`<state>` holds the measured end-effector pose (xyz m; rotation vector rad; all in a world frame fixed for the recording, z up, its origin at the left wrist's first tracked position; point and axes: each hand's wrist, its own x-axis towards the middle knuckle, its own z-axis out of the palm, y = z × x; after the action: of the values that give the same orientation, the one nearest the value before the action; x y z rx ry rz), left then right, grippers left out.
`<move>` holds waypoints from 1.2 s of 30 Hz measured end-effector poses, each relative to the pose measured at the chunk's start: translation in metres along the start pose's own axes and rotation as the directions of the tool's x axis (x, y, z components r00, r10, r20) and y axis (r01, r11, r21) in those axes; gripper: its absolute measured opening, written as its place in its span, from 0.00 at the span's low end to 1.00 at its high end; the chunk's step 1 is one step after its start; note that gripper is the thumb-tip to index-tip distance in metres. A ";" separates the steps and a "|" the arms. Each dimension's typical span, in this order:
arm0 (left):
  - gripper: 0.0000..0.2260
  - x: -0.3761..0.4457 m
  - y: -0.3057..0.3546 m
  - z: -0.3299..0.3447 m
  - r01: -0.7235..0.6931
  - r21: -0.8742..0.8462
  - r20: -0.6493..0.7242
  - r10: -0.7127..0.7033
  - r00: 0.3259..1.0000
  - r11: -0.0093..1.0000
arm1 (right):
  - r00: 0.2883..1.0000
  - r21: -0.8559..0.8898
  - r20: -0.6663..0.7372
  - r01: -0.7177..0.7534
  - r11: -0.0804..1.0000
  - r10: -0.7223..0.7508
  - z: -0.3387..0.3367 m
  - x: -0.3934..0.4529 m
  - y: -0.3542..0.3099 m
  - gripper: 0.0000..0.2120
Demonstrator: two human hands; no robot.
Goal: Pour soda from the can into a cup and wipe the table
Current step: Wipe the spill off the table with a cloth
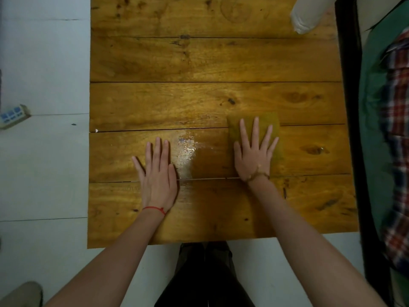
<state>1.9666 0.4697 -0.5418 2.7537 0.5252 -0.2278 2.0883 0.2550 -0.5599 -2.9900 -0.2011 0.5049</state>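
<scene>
Seen from above: varnished orange-brown plank wooden counter (221, 60), both hands laid flat on it. Right hand (254, 157), fingers spread, grip not pinching, pressed palm-down on a flat square olive-yellow cloth (271, 124) lying near the right of centre. Left hand (158, 173), fingers extended and close together, resting bare on the wood, holding nothing. Between the two hands, just right of the left hand, a glistening wet patch of spilled liquid (187, 149). Patch lying directly left of the cloth, a short way off; right hand the one already on the cloth, so probably a leftward sweep next. No can or cup in view.
</scene>
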 end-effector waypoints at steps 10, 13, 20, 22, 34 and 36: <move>0.25 0.014 -0.014 -0.005 0.084 -0.065 -0.036 -0.086 0.996 0.994 | 0.918 -0.027 0.064 0.393 0.919 -0.391 0.002 0.035 -0.123 0.28; 0.23 0.011 -0.015 -0.011 0.138 -0.118 -0.087 -0.148 0.985 0.983 | 0.828 -0.010 0.143 0.548 0.836 -0.541 0.011 -0.015 -0.104 0.28; 0.17 -0.018 0.006 -0.017 0.194 -0.160 -0.073 -0.207 0.976 0.968 | 0.691 0.018 0.226 0.702 0.712 -0.687 0.011 -0.080 -0.030 0.27; 0.15 -0.027 0.013 -0.014 0.217 -0.207 -0.028 -0.228 0.973 0.954 | 0.782 0.136 0.116 0.598 0.790 -0.613 0.005 -0.089 -0.022 0.25; 0.06 -0.012 0.043 -0.023 0.477 -0.363 0.236 -0.417 0.878 0.800 | 0.648 0.489 0.573 -0.762 0.425 0.503 -0.045 -0.093 -0.052 0.18; 0.09 -0.008 0.045 -0.026 0.517 -0.426 0.314 -0.415 0.854 0.742 | 0.584 0.467 0.639 -0.812 0.350 0.502 -0.048 -0.091 -0.061 0.16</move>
<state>1.9788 0.4367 -0.5029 2.0261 1.0573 -0.4161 2.0120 0.2981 -0.4782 -1.9668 1.0559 0.9675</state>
